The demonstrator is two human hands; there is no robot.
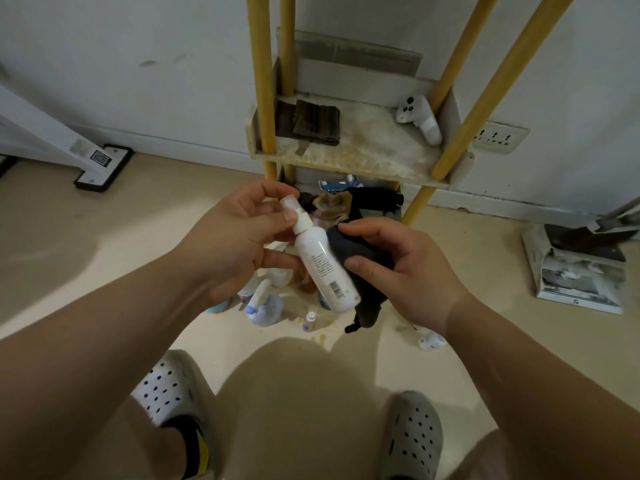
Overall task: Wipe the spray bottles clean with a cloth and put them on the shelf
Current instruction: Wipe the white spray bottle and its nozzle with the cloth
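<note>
Wiping is under way: the left hand (242, 233) pinches the white spray bottle (320, 265) by its neck above the floor while the right hand (398, 268) grips the dark cloth (360, 268) against it, and next the bottle likely goes up onto the shelf (363, 157).

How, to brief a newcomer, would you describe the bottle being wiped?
In front of the yellow-legged shelf, find the left hand. It holds the white spray bottle by its nozzle while the right hand holds a dark cloth against it; the other bottles sit on the floor.

Bottle (322, 265) before shelf (363, 161), cloth (363, 258) touching its right, controller (420, 119) on shelf
</note>
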